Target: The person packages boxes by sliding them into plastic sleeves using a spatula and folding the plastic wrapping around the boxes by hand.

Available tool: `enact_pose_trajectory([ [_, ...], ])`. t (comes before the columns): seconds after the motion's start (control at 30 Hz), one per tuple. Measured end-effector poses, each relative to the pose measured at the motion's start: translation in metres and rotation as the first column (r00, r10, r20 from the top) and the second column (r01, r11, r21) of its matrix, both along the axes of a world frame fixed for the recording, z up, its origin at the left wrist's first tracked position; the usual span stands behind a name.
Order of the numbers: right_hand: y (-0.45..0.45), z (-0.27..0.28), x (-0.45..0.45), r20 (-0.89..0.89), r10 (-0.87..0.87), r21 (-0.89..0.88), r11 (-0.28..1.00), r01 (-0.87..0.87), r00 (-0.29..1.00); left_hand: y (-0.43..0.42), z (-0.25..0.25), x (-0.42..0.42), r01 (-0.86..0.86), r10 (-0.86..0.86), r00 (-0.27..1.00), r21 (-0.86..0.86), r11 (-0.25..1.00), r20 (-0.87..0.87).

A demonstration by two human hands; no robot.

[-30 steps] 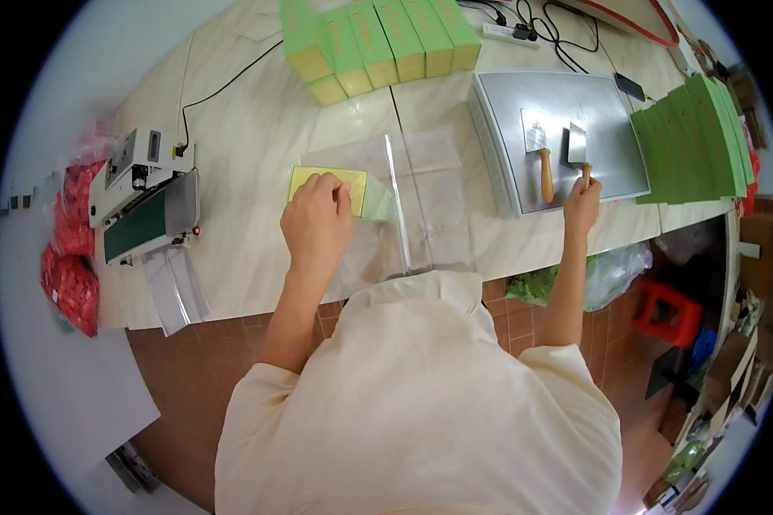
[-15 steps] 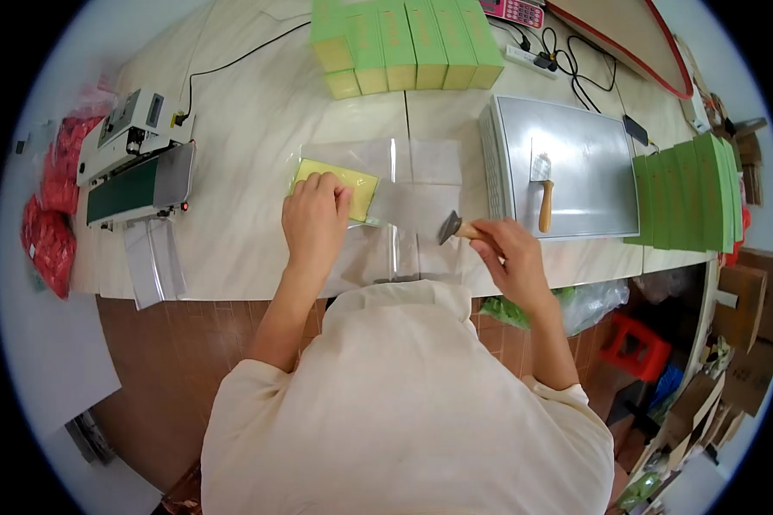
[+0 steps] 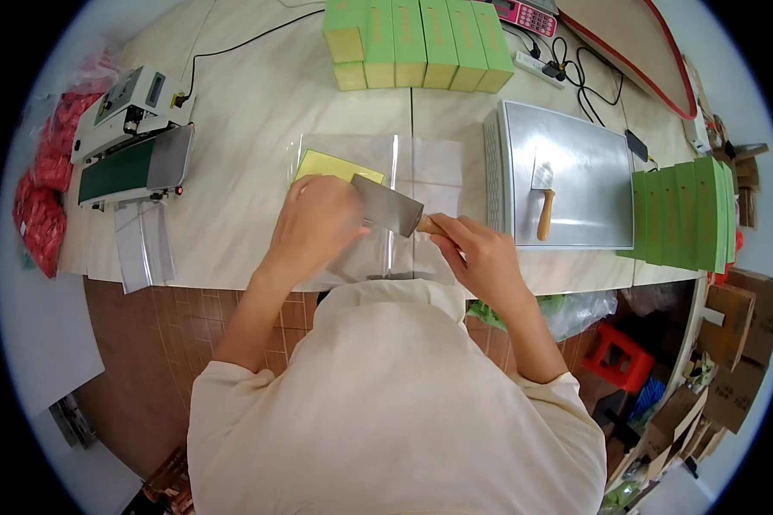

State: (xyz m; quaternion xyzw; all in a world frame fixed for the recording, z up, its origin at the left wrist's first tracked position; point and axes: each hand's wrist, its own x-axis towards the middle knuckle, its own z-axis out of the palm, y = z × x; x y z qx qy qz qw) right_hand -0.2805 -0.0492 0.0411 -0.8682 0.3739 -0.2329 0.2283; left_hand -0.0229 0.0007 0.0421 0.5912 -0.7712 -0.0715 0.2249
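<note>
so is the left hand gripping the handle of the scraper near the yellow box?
No, the right hand grips the wooden handle of that scraper, while the left hand is by the yellow box.

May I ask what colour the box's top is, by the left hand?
The box top is yellow, clearest in the head view.

Yellow box point(image 3: 325, 164), silver-and-tan scraper point(image 3: 388, 208), green boxes point(image 3: 409, 33) — yellow ends point(image 3: 410, 75)

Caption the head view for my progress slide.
Right hand holding a wooden-handled scraper, its blade close to a yellow box and the blurred left hand, green boxes lined up beyond.
</note>
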Motion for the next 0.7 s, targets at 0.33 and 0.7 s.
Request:
enact_pose_trajectory([
  [0.33, -0.01, 0.001, 0.013, -0.073, 0.082, -0.135, 0.987, -0.091, 0.994, -0.019, 0.001, 0.043, 0.079, -0.078, 0.997, -0.075, 0.994, 0.017],
  [0.7, -0.007, 0.009, 0.008, -0.099, 0.134, -0.161, 0.976, -0.149, 0.986, -0.028, -0.001, 0.037, 0.028, -0.029, 0.999, -0.038, 0.999, -0.037],
])
